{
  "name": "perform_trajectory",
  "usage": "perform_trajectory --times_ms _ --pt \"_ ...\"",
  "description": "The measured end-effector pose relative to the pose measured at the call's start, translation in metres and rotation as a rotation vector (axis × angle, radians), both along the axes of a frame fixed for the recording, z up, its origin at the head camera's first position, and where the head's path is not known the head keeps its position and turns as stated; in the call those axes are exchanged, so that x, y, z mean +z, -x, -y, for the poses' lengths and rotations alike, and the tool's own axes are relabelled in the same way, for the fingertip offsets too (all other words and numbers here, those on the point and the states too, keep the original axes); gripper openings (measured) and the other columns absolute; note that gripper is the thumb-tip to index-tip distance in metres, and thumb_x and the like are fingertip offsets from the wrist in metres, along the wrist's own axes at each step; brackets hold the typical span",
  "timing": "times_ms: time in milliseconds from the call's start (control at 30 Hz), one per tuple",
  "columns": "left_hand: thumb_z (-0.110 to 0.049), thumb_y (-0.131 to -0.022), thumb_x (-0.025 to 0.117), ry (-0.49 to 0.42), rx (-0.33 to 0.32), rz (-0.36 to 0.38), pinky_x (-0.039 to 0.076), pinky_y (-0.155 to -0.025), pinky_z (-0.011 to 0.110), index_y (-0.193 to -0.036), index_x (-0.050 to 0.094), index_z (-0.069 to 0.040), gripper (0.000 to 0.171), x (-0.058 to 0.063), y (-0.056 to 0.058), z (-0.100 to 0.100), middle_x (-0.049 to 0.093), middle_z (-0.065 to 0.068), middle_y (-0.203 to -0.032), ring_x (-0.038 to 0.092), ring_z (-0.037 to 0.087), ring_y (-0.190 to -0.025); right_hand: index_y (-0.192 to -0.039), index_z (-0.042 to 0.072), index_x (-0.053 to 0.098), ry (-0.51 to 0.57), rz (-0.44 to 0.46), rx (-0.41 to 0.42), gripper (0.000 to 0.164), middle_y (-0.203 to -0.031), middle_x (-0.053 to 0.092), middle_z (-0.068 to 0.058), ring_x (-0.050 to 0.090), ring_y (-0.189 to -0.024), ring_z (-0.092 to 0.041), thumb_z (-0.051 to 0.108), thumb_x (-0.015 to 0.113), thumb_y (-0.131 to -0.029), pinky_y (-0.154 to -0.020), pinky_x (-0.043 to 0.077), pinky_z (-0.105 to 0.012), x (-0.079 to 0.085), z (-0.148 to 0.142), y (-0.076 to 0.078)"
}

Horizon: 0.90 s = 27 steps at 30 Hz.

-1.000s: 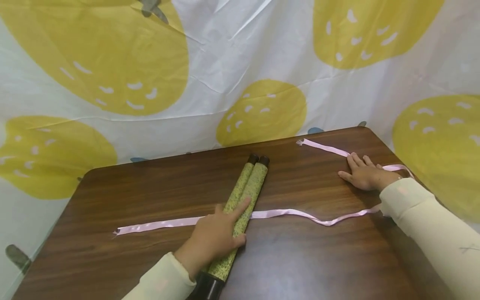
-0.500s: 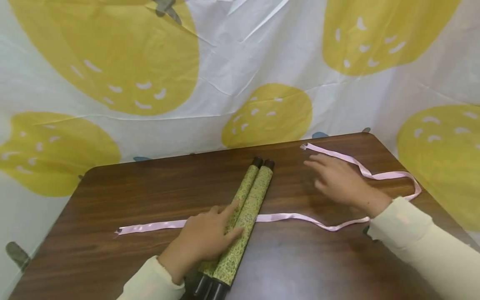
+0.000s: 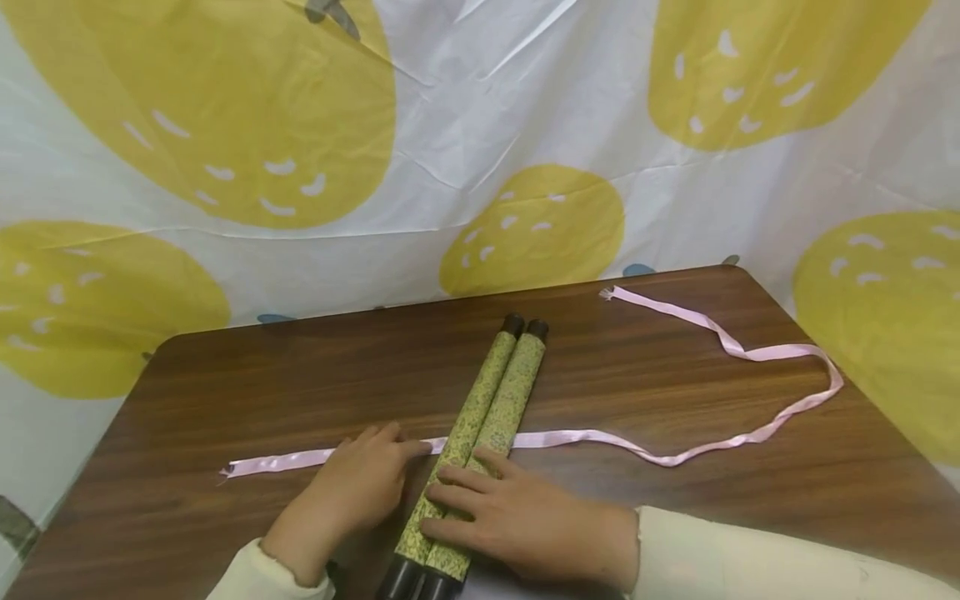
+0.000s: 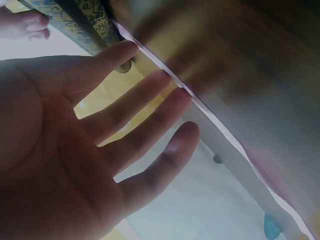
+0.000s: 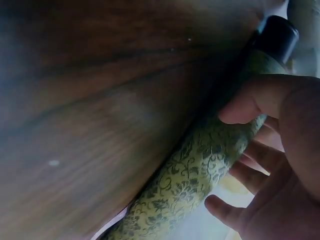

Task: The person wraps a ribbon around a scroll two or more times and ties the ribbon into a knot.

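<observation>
Two rolled scrolls (image 3: 497, 417), covered in yellow-green patterned brocade with black end knobs, lie side by side at a slant on the table. A long pink ribbon (image 3: 667, 458) runs crosswise beneath them. My right hand (image 3: 540, 517) rests over the lower part of the scrolls, its fingers laid across both. In the right wrist view its thumb (image 5: 245, 107) lies along the near side of the brocade. Left of the scrolls, my left hand (image 3: 352, 483) is over the ribbon, fingertips right at its edge. The left wrist view shows those fingers (image 4: 145, 120) spread and loosely extended.
The brown wood-grain table (image 3: 285, 383) has rounded far corners. Behind it hangs a white cloth (image 3: 420, 108) printed with yellow fruit. To the right, the ribbon bends in a wide curve near the table's edge, and its frayed end lies toward the back.
My right hand has left the ribbon at the right and come down onto the scrolls. My left hand has slid off the scrolls to the left, over the ribbon.
</observation>
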<state>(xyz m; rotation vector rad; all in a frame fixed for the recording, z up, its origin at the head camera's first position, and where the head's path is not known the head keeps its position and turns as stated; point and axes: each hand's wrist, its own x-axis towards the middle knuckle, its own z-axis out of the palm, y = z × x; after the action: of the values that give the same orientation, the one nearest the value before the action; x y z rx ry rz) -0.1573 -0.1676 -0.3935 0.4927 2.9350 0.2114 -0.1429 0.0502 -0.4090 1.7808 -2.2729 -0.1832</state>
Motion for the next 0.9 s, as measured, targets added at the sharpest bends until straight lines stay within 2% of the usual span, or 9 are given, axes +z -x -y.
perform_trajectory --times_ms 100,233,300,367,533,700,900 --pt "-0.006 -0.089 0.049 0.003 -0.015 -0.017 0.039 -0.092 0.064 -0.121 0.064 -0.021 0.038 0.0 -0.001 0.002 0.06 0.009 -0.119 0.05 0.031 -0.113 -0.141 0.024 0.04 0.004 -0.052 0.024 0.057 -0.141 0.046 -0.006 0.032 -0.131 -0.025 0.022 0.06 -0.089 -0.1 0.038 -0.05 -0.001 0.006 0.0" --pt "-0.005 -0.087 0.053 0.009 -0.039 -0.044 0.047 -0.086 0.056 -0.117 0.067 -0.02 0.036 0.002 -0.002 0.005 0.063 0.003 -0.112 0.055 0.025 -0.105 -0.136 0.026 0.044 0.045 -0.186 0.032 0.048 -0.123 0.053 0.0 0.043 -0.114 -0.02 0.022 0.054 -0.089 -0.087 0.044 -0.04 0.001 0.015 0.002" --pt "-0.005 -0.086 0.055 0.007 -0.051 -0.056 0.049 -0.083 0.053 -0.115 0.068 -0.02 0.035 0.003 -0.003 0.007 0.063 0.003 -0.11 0.056 0.024 -0.103 -0.134 0.026 0.046 0.044 -0.235 0.024 0.045 -0.116 0.053 0.002 0.044 -0.106 -0.019 0.023 0.053 -0.09 -0.081 0.044 -0.036 0.001 0.02 0.002" --pt "-0.007 -0.087 0.056 0.002 -0.054 -0.065 0.05 -0.081 0.05 -0.114 0.069 -0.02 0.032 0.003 -0.003 0.008 0.064 0.002 -0.108 0.056 0.023 -0.1 -0.132 0.027 0.047 0.03 -0.26 0.013 0.042 -0.116 0.053 0.003 0.045 -0.107 -0.019 0.025 0.052 -0.09 -0.081 0.045 -0.035 0.001 0.024 0.003" --pt "-0.009 -0.088 0.056 -0.025 -0.06 -0.067 0.051 -0.079 0.045 -0.112 0.07 -0.019 0.029 0.003 -0.003 0.007 0.064 0.001 -0.106 0.057 0.022 -0.098 -0.125 0.028 0.049 -0.017 -0.274 0.009 0.034 -0.126 0.055 0.008 0.042 -0.119 -0.018 0.028 0.049 -0.091 -0.093 0.044 -0.041 -0.002 0.03 0.006" --pt "-0.005 -0.086 0.054 -0.019 -0.056 -0.054 0.051 -0.082 0.045 -0.112 0.07 -0.018 0.033 0.002 -0.003 0.007 0.066 0.002 -0.11 0.058 0.023 -0.101 -0.124 0.029 0.05 -0.076 -0.244 0.069 0.033 -0.126 0.057 0.014 0.041 -0.124 -0.015 0.029 0.053 -0.09 -0.101 0.039 -0.045 0.002 0.021 0.01" --pt "-0.006 -0.077 0.056 0.003 -0.026 -0.08 0.053 -0.071 0.049 -0.105 0.073 -0.021 0.037 0.003 -0.001 0.017 0.07 0.001 -0.104 0.062 0.026 -0.093 -0.125 0.027 0.048 -0.067 -0.215 0.132 0.037 -0.129 0.055 0.014 0.043 -0.122 -0.017 0.024 0.054 -0.089 -0.103 0.037 -0.044 0.005 0.003 0.011"
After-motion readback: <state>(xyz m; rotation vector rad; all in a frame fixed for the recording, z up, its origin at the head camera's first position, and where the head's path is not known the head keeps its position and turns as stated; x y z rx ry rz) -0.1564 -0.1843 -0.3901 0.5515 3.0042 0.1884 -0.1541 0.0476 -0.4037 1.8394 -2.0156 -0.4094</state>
